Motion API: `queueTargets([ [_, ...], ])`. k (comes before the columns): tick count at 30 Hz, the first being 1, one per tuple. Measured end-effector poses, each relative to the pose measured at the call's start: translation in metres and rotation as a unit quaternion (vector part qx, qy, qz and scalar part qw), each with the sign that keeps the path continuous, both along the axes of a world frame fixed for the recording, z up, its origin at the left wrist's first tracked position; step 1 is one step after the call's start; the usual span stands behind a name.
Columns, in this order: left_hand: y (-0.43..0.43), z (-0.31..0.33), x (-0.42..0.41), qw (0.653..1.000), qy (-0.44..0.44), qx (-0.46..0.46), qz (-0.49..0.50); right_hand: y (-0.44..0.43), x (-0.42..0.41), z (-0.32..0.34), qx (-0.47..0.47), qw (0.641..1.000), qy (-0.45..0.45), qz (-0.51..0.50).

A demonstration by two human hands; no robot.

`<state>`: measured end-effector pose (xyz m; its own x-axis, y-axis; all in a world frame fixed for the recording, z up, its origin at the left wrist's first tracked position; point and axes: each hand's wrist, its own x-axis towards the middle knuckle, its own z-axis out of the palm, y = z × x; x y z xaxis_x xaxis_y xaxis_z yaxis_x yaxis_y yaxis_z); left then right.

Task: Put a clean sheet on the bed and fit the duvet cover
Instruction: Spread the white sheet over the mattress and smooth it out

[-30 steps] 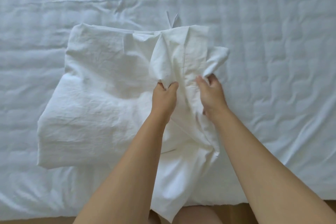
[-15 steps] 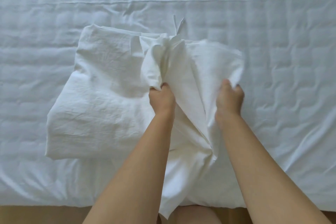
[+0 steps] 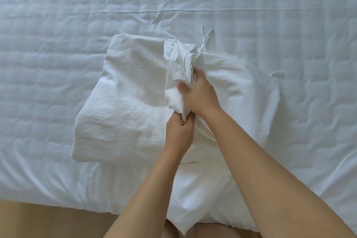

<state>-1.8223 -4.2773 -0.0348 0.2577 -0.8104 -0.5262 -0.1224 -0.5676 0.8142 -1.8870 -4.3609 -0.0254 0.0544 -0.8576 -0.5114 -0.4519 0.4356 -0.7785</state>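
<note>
A folded white duvet cover (image 3: pixel 123 102) with small fabric ties (image 3: pixel 206 38) lies on the quilted white bed (image 3: pixel 58 35), its near part hanging over the bed's front edge. A bunched-up layer of the cover stands up in the middle. My left hand (image 3: pixel 178 135) is closed on the lower end of that bunch. Just beyond it, my right hand (image 3: pixel 201 94) grips the bunch higher up, thumb pressed into the cloth. Both forearms reach in from the bottom of the view.
The bed's front edge runs along the bottom, with a tan wooden floor (image 3: pixel 48 218) below it. A raised seam (image 3: pixel 173 11) crosses the bed behind the cover. Another tie (image 3: pixel 277 74) sticks out at the cover's right side.
My hands were apart, holding the layer spread open. They have come together, my left hand drawing nearer to me and my right moving left, gathering the cloth into a bunch.
</note>
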Motion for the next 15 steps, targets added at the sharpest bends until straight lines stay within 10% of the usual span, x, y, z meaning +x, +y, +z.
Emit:
queueTargets([
  [5,-0.025,0.022,0.054,0.93,0.341,0.014,0.137,0.013,-0.005,-0.007,-0.11,0.99,0.051,0.072],
  [10,-0.08,0.025,0.056,0.984,0.081,0.159,-0.007,0.035,-0.006,-0.012,-0.143,0.972,0.066,0.175],
  [15,-0.082,0.015,0.059,0.985,0.047,0.154,-0.055,0.035,-0.007,-0.008,0.0,0.997,-0.067,-0.032],
])
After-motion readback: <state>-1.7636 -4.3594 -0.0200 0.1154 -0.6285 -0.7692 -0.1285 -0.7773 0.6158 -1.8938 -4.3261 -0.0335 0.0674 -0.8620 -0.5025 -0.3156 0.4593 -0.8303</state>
